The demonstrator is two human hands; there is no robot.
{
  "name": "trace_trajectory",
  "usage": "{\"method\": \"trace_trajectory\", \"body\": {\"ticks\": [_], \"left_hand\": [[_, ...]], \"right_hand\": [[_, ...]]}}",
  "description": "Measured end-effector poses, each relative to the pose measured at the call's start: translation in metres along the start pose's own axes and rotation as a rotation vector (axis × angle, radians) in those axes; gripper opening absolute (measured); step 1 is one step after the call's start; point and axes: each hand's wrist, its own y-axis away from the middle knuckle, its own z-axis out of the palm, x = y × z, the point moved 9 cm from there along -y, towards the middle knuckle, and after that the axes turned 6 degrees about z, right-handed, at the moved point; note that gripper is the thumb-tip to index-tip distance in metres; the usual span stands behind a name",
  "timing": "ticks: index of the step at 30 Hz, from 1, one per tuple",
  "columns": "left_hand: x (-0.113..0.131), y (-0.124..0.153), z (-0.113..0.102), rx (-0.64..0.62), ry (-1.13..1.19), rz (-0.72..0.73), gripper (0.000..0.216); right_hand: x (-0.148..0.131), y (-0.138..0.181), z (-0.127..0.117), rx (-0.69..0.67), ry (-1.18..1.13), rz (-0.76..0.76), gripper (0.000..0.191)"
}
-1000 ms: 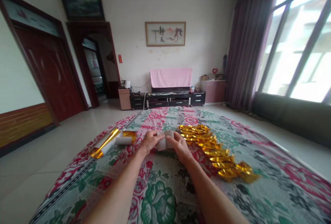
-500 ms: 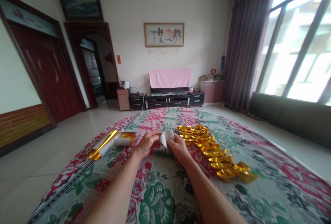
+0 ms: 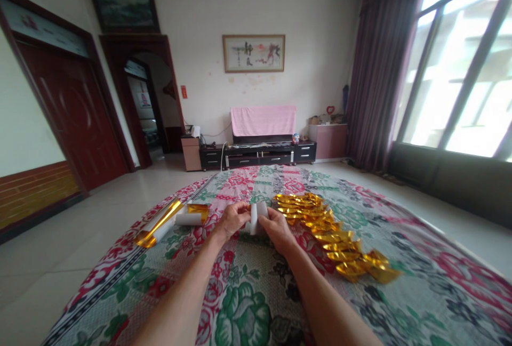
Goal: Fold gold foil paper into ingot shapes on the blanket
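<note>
Between my two hands is a small folded sheet of paper, its pale grey-white side facing me. My left hand pinches its left edge with closed fingers. My right hand grips the right edge, thumb laid over the front. To the right of my hands, folded gold foil paper ingots lie in an overlapping row that curves toward me. Left of my hands are curled gold foil sheets with white backs.
A patterned floral cloth covers the round surface under my hands. Beyond it stand a low black TV cabinet and a TV draped with a pink cloth. A purple curtain hangs beside the window on the right.
The left flap of the paper, slanted before, now stands straighter as a narrow upright fold. My left fingers have shifted slightly along its edge; my right hand stays almost in place.
</note>
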Motion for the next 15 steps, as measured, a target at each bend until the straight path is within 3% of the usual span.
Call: {"method": "trace_trajectory", "body": {"ticks": [6,9,15], "left_hand": [[0.002,-0.003,-0.007,0.040,-0.170,0.078,0.021],[0.001,-0.003,-0.007,0.029,-0.204,0.080,0.021],[0.001,-0.004,-0.013,0.071,-0.270,0.088,0.019]], "right_hand": [[-0.003,0.007,0.001,-0.054,-0.068,0.077,0.035],[-0.010,0.010,0.000,-0.061,-0.035,0.043,0.041],[-0.023,0.014,0.010,-0.114,0.060,-0.024,0.036]]}}
